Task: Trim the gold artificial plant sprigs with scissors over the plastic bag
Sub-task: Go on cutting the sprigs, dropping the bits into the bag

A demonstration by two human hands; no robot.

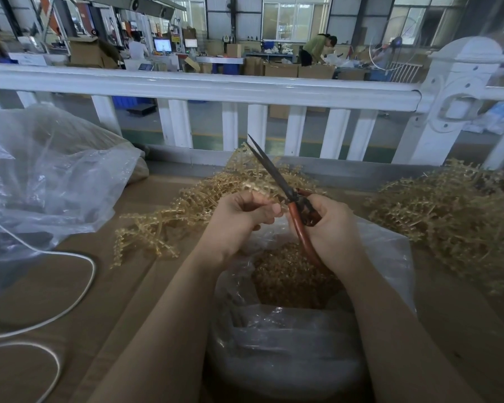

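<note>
My right hand (330, 228) grips the red handles of the scissors (277, 177); their dark blades are nearly closed and point up and away to the left. My left hand (239, 218) pinches a gold sprig (259, 191) just left of the blades' pivot. Both hands hover above an open clear plastic bag (288, 338) that holds a heap of gold trimmings (291, 277). A pile of gold sprigs (192, 207) lies behind and left of my hands. A second, larger pile (445, 216) lies at the right.
The work surface is brown cardboard (105, 286). A big crumpled clear bag (47, 175) sits at the left, with a white cable (79, 303) looping in front of it. A white railing (201, 85) runs across behind the table; people work in the workshop beyond.
</note>
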